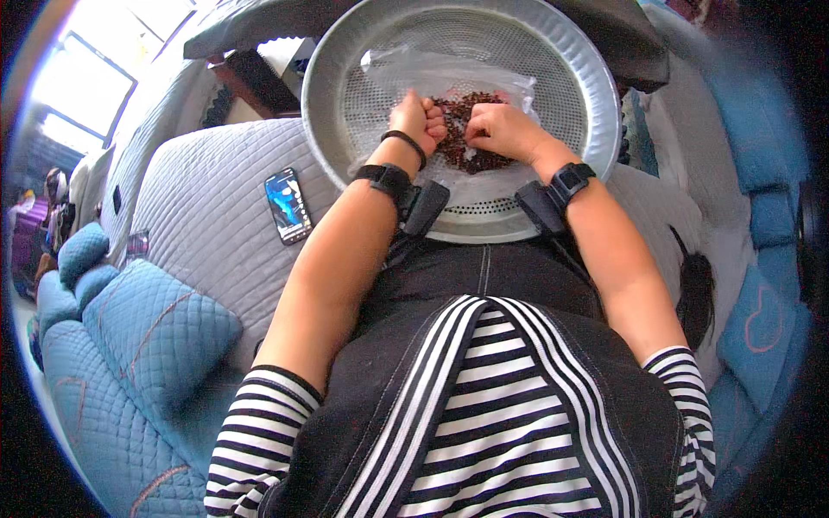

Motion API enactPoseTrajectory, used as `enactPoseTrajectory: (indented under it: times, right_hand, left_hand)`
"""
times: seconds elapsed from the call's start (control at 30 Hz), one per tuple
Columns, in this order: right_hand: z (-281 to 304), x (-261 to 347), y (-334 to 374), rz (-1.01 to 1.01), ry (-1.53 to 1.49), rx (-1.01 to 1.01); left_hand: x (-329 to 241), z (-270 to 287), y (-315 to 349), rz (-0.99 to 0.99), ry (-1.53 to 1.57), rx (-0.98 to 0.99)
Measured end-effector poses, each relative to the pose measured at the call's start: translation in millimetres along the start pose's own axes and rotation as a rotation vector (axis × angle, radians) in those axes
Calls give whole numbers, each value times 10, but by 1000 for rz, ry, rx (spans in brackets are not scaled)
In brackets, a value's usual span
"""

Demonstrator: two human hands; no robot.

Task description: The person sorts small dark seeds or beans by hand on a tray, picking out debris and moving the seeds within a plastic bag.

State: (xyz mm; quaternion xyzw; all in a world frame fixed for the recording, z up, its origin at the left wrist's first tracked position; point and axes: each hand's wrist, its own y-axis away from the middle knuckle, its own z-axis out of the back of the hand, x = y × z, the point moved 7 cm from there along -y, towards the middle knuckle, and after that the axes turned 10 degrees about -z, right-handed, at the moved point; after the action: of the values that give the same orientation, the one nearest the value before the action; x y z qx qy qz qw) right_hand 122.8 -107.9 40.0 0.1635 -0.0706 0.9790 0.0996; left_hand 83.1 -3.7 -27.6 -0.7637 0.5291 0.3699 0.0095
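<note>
1. Clearly, in the head view, a round perforated metal tray point(602, 112) sat at 12 o'clock, over the person's lap.
2. A sheet of clear plastic point(496, 79) lay inside it, and a heap of small dark reddish-brown pieces point(458, 134) was spread on the plastic, between the hands.
3. The left hand point(419, 123), at the heap's 9 o'clock, had its fingers curled closed; whether they held a piece could not be told.
4. The right hand point(503, 131), at the heap's 3 o'clock, reached over the pieces with bent fingers drawn together; their grip was hidden.
5. A phone point(287, 207) with a lit screen lay at 10 o'clock on a grey quilted cover point(216, 168).
6. A blue quilted cushion point(160, 324) rested between 8 and 9 o'clock.
</note>
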Motion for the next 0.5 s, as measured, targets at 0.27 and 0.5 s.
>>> enactPoseTrajectory:
  times: [0.27,0.5]
  right_hand:
    - [368,-94,128,-3,-48,-354]
    - [531,-72,125,-71,-142,-505]
  left_hand:
    - [237,-279,-47,151,139,111]
    - [169,-312,-77,65,110,198]
